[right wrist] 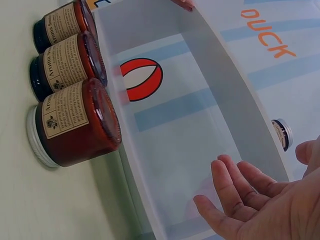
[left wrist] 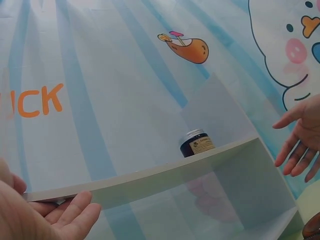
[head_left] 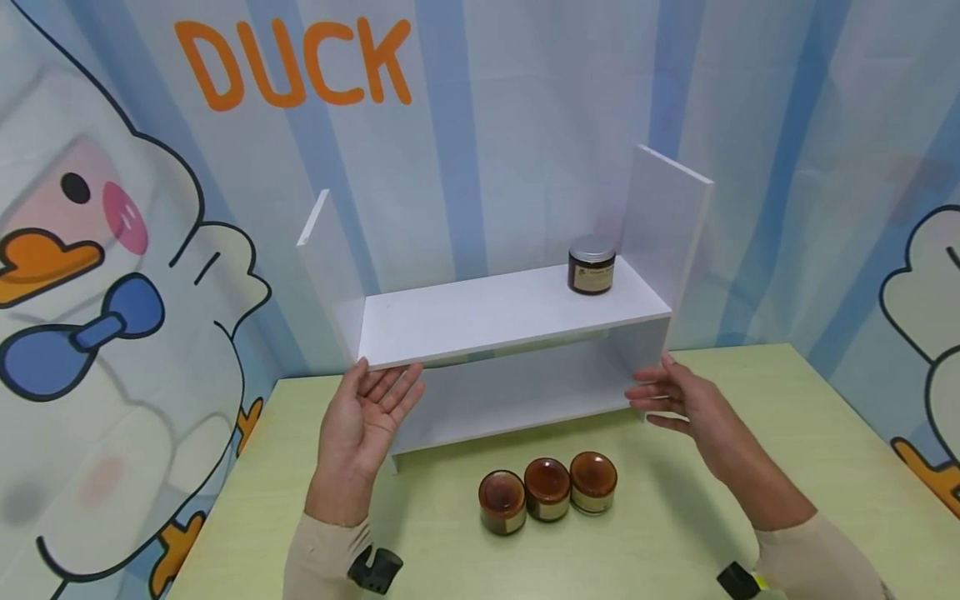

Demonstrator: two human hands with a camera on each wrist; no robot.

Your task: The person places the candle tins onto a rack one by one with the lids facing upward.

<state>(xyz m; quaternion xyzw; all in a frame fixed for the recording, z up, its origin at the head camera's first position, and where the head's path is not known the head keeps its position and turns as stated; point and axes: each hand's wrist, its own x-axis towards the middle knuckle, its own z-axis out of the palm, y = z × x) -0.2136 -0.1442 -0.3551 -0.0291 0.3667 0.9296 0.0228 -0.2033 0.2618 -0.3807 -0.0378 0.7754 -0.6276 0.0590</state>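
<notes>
A white two-tier shelf (head_left: 510, 317) stands on the table, with tall side panels rising above its upper board. At the front left corner of that board is my left hand (head_left: 367, 425), palm up; its thumb lies at the edge and its fingers reach underneath, gripping the board. My right hand (head_left: 686, 404) is beside the shelf's right side, fingers extended and apart, holding nothing. One dark jar (head_left: 592, 265) with a silver lid sits upright on the upper board near the right panel. In front, three amber jars (right wrist: 70, 120) stand upside down in a row, lids down.
The pale yellow-green table (head_left: 750, 433) carries everything. Behind it hangs a blue-striped backdrop (head_left: 525, 125) with cartoon ducks and orange lettering. The lower tier (head_left: 517, 392) of the shelf sits just behind the row of jars.
</notes>
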